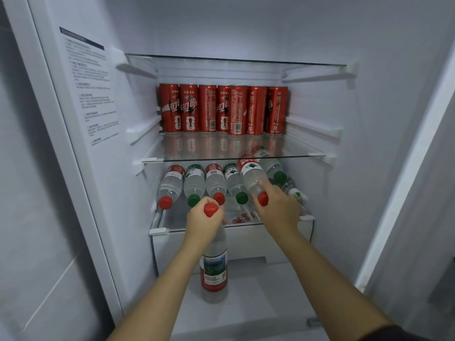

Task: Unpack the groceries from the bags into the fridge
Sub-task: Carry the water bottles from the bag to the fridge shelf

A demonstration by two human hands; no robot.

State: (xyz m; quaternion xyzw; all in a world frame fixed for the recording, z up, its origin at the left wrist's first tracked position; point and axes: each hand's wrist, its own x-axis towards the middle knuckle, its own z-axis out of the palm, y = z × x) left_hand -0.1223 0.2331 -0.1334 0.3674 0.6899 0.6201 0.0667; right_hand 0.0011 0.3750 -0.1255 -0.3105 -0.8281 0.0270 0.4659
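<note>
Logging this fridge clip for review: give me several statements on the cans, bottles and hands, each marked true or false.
1. The red drink cans stand upright on the glass shelf. True.
2. The left hand is empty. False: it grips a red-capped clear plastic bottle by the neck.
3. The right hand rests on a lying red-capped water bottle. True.
4. All lying bottles have red caps. False: some are green.

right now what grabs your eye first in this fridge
A row of red cans lines the back of the middle glass shelf. Below it lie water bottles, caps outward. The left hand grips a hanging bottle by its neck; the right hand holds another bottle.
</note>
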